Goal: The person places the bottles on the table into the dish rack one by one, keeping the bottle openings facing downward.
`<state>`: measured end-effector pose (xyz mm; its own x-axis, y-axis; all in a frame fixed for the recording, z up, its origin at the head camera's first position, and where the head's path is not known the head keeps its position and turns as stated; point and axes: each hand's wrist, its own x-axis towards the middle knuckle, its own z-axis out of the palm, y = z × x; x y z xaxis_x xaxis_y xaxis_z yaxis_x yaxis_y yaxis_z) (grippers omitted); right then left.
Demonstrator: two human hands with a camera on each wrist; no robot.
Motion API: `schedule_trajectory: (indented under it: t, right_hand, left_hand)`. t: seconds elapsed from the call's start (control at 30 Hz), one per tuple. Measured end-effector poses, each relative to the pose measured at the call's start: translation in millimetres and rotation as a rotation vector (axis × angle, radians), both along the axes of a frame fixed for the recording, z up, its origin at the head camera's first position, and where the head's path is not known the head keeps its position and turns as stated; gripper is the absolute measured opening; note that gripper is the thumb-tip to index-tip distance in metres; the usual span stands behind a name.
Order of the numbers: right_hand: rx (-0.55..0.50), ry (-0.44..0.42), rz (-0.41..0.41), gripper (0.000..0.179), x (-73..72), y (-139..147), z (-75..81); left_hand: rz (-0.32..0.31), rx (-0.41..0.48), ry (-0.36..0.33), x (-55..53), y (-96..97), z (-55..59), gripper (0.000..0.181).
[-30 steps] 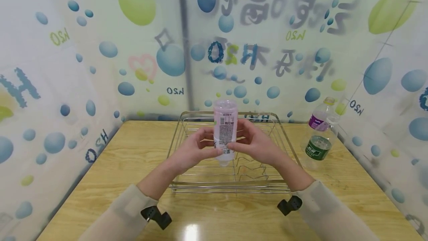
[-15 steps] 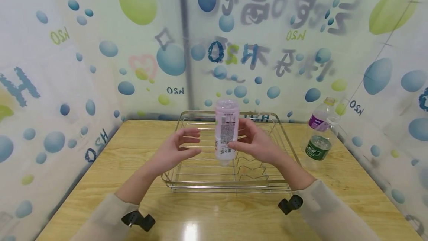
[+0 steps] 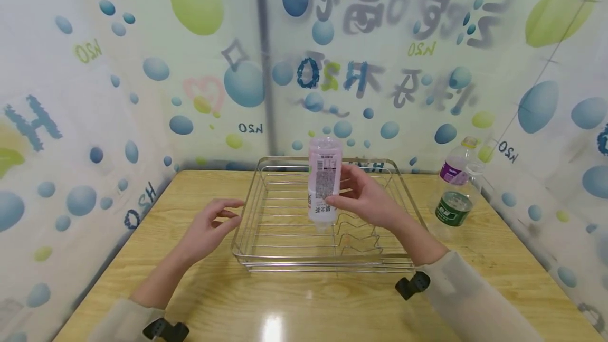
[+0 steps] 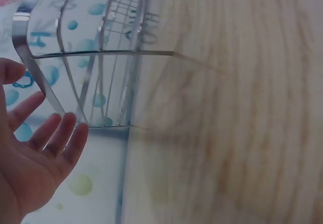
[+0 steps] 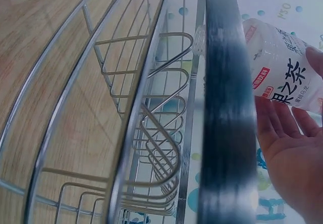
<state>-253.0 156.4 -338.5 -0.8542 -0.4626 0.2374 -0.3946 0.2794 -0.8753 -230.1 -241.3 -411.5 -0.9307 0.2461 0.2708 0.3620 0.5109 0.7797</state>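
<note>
My right hand (image 3: 368, 197) grips a pale pink plastic drink bottle (image 3: 324, 181), thumb across its printed label. The bottle is upside down, neck pointing at the wires of a metal dish rack (image 3: 280, 210). In the right wrist view, the rack's thick rim bar hides part of the bottle (image 5: 285, 65) near its neck, and the hand (image 5: 295, 153) is wrapped around its body. My left hand (image 3: 209, 228) holds nothing and hovers at the rack's left side, fingers loosely bent. The left wrist view has the left hand's fingertips (image 4: 65, 128) right by the rack's rim (image 4: 48, 90).
To the right of the rack stand two clear plastic bottles, one with a purple label (image 3: 453, 173) and a yellow cap, one with a green label (image 3: 453, 209). The wooden table (image 3: 190, 300) ends at patterned curtain walls (image 3: 214, 57) on three sides.
My left hand has let go of the bottle and moved left and down, past the rack's left edge. The right hand keeps the bottle inverted, having shifted it slightly right.
</note>
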Motion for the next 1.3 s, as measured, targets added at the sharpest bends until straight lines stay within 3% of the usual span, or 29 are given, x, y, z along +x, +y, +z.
schedule_trajectory:
  t: [0.3, 0.53, 0.73, 0.93, 1.3]
  right_hand:
    - [-0.007, 0.039, -0.012, 0.068, -11.9, -10, 17.0]
    - [0.000, 0.042, -0.048, 0.072, -24.9, -24, 44.2]
    - [0.002, 0.048, -0.062, 0.071, -43.4, -37, 54.7]
    - [-0.061, 0.017, -0.069, 0.073, -60.4, -57, 54.0]
    - [-0.118, -0.068, -0.085, 0.074, -96.8, -93, 28.5]
  left_hand:
    - [-0.168, 0.170, -0.106, -4.1, -2.0, -16.1, 0.045]
    - [-0.193, 0.260, -0.150, -4.3, -2.5, -20.2, 0.049]
    - [-0.198, 0.301, -0.189, -4.1, -0.1, -21.1, 0.051]
    - [-0.202, 0.316, -0.206, -6.0, 1.6, -22.9, 0.052]
    - [-0.213, 0.322, -0.225, -6.1, 2.4, -21.3, 0.053]
